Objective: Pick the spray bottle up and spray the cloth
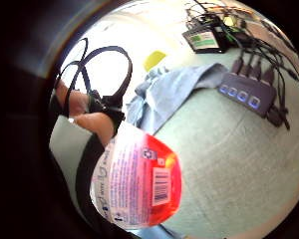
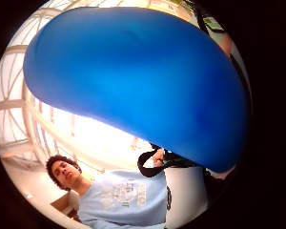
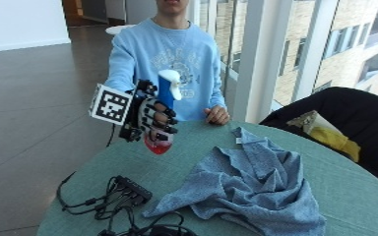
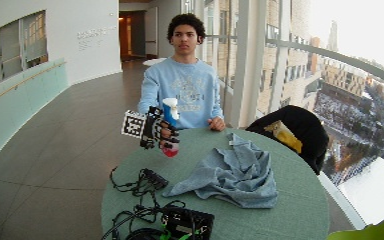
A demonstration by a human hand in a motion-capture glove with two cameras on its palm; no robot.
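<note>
Outside view: we see our gloved right hand [image 3: 155,119] grasping the bottle [image 3: 163,114], raised above the worktop [image 3: 346,187], beside the cloth [image 3: 248,189]; label unreadable.

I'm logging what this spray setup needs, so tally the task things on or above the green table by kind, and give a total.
Spray bottle: 1, upright above the table, held in the gloved right hand with its fingers curled round it.
Cloth: 1, blue, lying crumpled on the table.
Total: 2
</note>
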